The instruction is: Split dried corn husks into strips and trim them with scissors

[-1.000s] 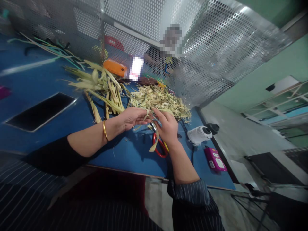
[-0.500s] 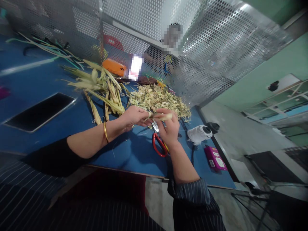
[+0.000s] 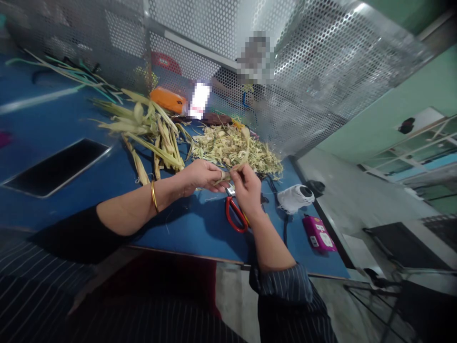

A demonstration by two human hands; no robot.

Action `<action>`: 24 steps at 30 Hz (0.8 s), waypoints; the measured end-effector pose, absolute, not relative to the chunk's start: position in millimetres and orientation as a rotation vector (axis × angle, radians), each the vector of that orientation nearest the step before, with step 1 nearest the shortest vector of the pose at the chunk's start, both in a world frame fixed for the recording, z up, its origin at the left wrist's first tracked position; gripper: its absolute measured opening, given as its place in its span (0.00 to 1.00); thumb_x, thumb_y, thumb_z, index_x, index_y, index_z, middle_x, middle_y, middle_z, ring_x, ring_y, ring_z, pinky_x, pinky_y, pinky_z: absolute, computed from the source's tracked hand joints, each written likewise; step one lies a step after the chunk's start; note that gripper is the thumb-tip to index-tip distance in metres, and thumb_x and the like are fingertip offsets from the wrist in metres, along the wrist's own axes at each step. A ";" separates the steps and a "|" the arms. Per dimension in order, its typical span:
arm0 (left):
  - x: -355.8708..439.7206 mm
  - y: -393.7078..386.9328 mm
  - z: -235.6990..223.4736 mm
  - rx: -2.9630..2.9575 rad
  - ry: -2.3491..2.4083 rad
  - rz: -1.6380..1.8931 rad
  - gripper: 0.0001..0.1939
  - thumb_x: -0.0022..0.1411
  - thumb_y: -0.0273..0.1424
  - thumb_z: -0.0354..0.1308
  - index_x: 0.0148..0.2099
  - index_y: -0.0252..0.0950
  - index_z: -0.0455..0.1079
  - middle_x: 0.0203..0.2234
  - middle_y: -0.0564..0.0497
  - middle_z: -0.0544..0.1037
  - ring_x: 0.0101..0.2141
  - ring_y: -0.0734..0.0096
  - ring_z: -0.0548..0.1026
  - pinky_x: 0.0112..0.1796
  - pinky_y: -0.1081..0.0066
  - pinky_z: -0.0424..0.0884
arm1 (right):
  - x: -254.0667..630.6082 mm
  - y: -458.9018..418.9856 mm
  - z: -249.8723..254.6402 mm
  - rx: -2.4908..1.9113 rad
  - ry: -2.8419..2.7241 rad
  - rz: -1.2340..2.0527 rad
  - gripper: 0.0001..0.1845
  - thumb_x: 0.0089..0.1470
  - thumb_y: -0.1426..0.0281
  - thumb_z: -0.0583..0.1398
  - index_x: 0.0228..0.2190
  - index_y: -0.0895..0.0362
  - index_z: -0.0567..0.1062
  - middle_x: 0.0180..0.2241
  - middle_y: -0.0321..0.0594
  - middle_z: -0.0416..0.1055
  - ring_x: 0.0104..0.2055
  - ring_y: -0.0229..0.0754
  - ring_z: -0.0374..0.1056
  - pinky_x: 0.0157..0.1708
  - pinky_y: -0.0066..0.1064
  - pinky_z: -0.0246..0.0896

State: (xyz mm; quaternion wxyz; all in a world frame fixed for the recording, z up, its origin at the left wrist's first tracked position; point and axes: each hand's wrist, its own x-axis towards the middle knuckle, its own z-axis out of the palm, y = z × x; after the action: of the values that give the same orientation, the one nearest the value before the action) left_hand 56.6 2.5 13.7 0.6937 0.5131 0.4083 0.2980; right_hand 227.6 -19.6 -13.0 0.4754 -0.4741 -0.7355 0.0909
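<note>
Between my two hands is a pale dried corn husk [image 3: 246, 143], its free end sticking up past my right fingers. My left hand [image 3: 203, 176] pinches one end of it, fingers closed. Opposite, my right hand [image 3: 247, 188] grips the same husk between thumb and bent fingers. Beneath my right hand lie red-handled scissors [image 3: 235, 216], blades partly hidden. A heap of husk scraps [image 3: 224, 145] spreads just beyond my hands. Longer corn husks [image 3: 167, 143] lie in a bundle to the left.
On the blue table [image 3: 203, 224] are a white thread spool [image 3: 295, 198], a purple packet [image 3: 319, 233], an orange packet [image 3: 167, 100] and a lit phone [image 3: 199, 100]. A dark inset panel [image 3: 59, 166] lies left. Behind a perforated metal screen [image 3: 200, 33] sits another person.
My right hand has turned and its fingers have closed more tightly. The husk's loose end, earlier lying across my right fingers, now points up and away over the scraps.
</note>
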 end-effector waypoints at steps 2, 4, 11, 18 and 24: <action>56.1 3.0 11.7 1.173 0.889 0.646 0.07 0.57 0.30 0.61 0.30 0.30 0.75 0.28 0.46 0.82 0.26 0.74 0.78 0.35 0.72 0.74 | 227.2 -20.3 -12.3 -1.164 -1.768 0.298 0.10 0.60 0.66 0.57 0.28 0.55 0.67 0.24 0.32 0.62 0.27 0.34 0.57 0.29 0.29 0.53; 55.7 3.0 9.6 1.214 0.849 0.617 0.08 0.56 0.31 0.62 0.30 0.31 0.75 0.27 0.46 0.81 0.26 0.73 0.79 0.36 0.71 0.75 | 227.1 -20.4 -12.2 -1.163 -1.736 0.379 0.11 0.58 0.65 0.58 0.27 0.56 0.68 0.23 0.30 0.61 0.25 0.33 0.55 0.27 0.28 0.52; 57.6 -0.7 13.2 1.203 0.883 0.600 0.06 0.53 0.26 0.60 0.25 0.32 0.74 0.24 0.46 0.81 0.24 0.74 0.78 0.32 0.74 0.74 | 226.5 -15.0 -16.7 -1.199 -1.615 0.576 0.11 0.54 0.64 0.61 0.24 0.56 0.70 0.19 0.28 0.58 0.22 0.32 0.51 0.24 0.27 0.48; 57.5 4.9 3.6 1.193 0.838 0.590 0.06 0.53 0.26 0.59 0.25 0.31 0.74 0.26 0.44 0.81 0.26 0.72 0.79 0.33 0.72 0.75 | 226.4 -19.4 -11.4 -1.182 -1.709 0.420 0.11 0.57 0.65 0.60 0.41 0.54 0.73 0.21 0.28 0.57 0.22 0.33 0.53 0.25 0.27 0.52; 56.0 9.1 -1.1 1.194 0.839 0.614 0.07 0.52 0.32 0.66 0.29 0.31 0.76 0.23 0.45 0.80 0.27 0.70 0.79 0.33 0.71 0.75 | 229.7 -19.9 -8.4 -1.015 -2.015 0.203 0.09 0.58 0.66 0.60 0.40 0.53 0.78 0.29 0.36 0.64 0.30 0.36 0.62 0.31 0.30 0.59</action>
State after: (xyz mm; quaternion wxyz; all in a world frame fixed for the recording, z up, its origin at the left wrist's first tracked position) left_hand 56.0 9.1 -1.1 0.7027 0.5367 0.3771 0.2758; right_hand 229.7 -19.9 -8.4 0.4244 -0.4058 -0.8054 0.0813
